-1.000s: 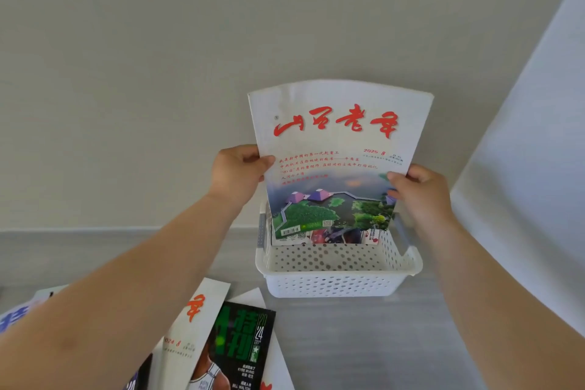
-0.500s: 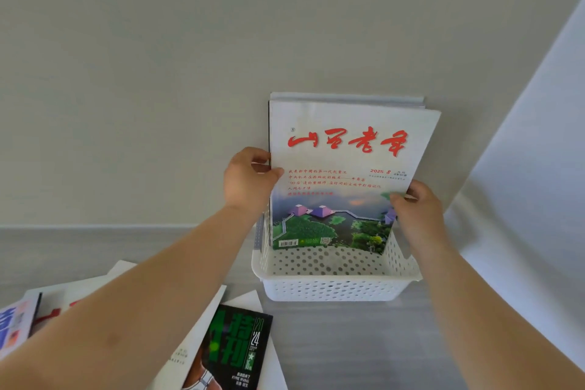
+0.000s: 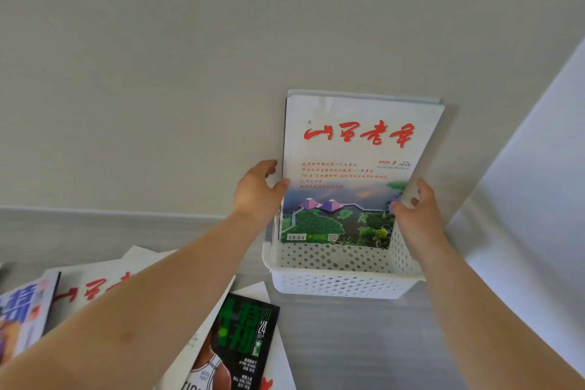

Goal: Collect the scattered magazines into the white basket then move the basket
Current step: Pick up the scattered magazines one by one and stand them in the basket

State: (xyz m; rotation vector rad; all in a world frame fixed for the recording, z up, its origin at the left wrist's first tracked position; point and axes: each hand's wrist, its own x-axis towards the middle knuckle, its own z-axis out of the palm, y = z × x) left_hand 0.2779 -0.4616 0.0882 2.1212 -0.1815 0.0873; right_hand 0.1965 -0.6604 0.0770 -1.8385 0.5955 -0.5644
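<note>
Two hands hold one upright magazine (image 3: 357, 149) inside the white basket (image 3: 342, 286), seen from the head camera. The cover is white with a red brush-script title above and a green landscape photograph below, and it faces the viewer. Its lower edge sits below the basket rim; whether it rests on the basket floor cannot be told.

The left hand (image 3: 258, 191) grips the magazine's left edge, thumb pressed on the front cover and fingers curled behind. The right hand (image 3: 414, 209) grips the right edge in the same way, thumb on the photograph and fingers wrapped behind.

Just behind the held copy, the top edges of further magazines (image 3: 364, 95) show above it, standing in the same basket and leaning toward the wall (image 3: 158, 73).

The basket, perforated on its sides, stands at the back edge of the grey bench (image 3: 364, 342), close to the wall.

Several magazines lie loose toward the bench's front left corner, well apart from the basket:
- a black-and-green magazine (image 3: 243, 336) showing a basketball player, nearest the basket, resting on white covers;
- a white cover with red script (image 3: 88, 291), partly hidden under the left forearm;
- a blue-titled magazine (image 3: 22, 310) at the far left, cut off by the frame.
</note>
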